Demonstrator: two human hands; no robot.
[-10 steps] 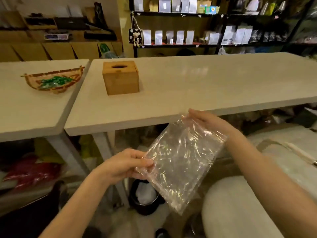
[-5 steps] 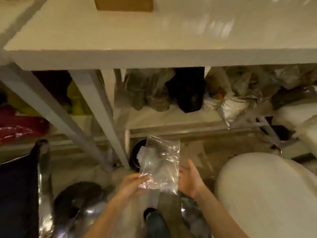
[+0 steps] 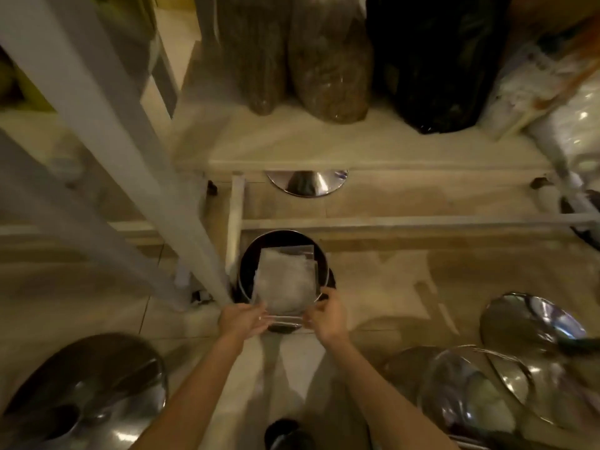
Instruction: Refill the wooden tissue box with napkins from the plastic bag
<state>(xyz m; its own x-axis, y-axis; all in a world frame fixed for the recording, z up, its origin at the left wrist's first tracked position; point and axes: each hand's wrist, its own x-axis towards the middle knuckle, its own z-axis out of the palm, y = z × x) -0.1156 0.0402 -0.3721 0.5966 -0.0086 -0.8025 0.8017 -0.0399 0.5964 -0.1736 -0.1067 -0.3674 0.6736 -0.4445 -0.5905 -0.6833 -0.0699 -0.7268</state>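
I look down under the table. A clear plastic bag (image 3: 285, 280) hangs over the open mouth of a round black bin (image 3: 248, 264) on the floor. My left hand (image 3: 242, 319) pinches the bag's near left corner. My right hand (image 3: 326, 315) pinches its near right corner. The bag looks flat, and I cannot tell whether anything is inside it. The wooden tissue box is out of view.
A white table leg (image 3: 130, 157) slants down just left of the bin. A low shelf (image 3: 324, 147) behind it carries brown sacks (image 3: 328, 60) and a black bag (image 3: 435, 63). Shiny metal stool bases (image 3: 84, 394) (image 3: 532, 332) stand on the tiled floor on both sides.
The view dropped from the tabletop to the floor under it. Both hands carried the bag down and forward until it hung over the bin. The tissue box left the view.
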